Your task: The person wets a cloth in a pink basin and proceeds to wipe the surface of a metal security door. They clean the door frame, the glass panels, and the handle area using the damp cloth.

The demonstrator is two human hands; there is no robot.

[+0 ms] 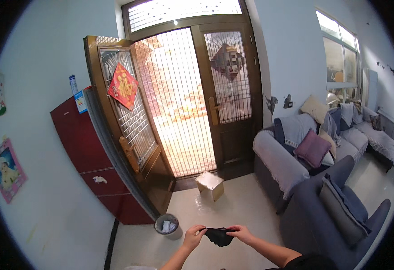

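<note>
A small piece of black cloth (218, 237) is stretched between my two hands, low in the middle of the head view. My left hand (194, 236) pinches its left upper corner between thumb and fingers. The right upper corner is pinched by my right hand (240, 234). Between them the cloth sags in folds, held up off the floor. Its exact kind cannot be made out.
Ahead, a brown door (131, 117) stands open beside a dark red fridge (84, 144). A low stool (210, 181) is before the doorway. A waste bin (165, 223) holds crumpled paper. To the right are an armchair (314, 216) and a sofa (280, 157) with cushions.
</note>
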